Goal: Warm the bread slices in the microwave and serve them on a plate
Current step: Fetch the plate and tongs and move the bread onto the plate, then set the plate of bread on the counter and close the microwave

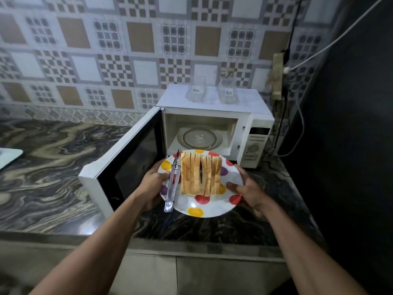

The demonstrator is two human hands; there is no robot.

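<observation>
A white plate [212, 207] with red, yellow and purple dots hangs in the air in front of the microwave. Several bread slices [200, 173] stand in a row on it, and metal tongs [173, 182] lie along its left side. My left hand [154, 184] grips the plate's left rim, thumb on top by the tongs. My right hand [247, 191] grips the right rim. The white microwave [255, 133] stands behind the plate with its door [127, 165] swung wide to the left. Its glass turntable [200, 138] is bare.
Two clear glass containers [228, 91] stand on top of the microwave. Cables and a plug [286, 70] hang on the wall to the right, beside a dark wall. The marbled counter [53, 167] stretches left, with a pale board corner [8, 155] at its far left edge.
</observation>
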